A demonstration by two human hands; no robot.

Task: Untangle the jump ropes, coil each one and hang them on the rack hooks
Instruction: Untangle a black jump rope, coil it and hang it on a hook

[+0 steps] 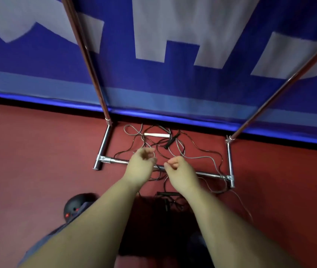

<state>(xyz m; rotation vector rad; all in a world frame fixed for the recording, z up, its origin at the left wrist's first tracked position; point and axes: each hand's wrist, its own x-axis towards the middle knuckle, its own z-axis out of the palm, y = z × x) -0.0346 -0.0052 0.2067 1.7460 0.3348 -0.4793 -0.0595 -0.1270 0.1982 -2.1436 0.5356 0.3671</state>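
Head view: jump ropes [165, 146] lie tangled on the floor [37, 151] across the rack base [208, 173]; we'd free one handle [156, 135] first, then feed slack through crossings, not yank; left hand [141, 165] and right hand [181, 171] curled above the mess; whether either grip pinches a strand, we cannot tell.
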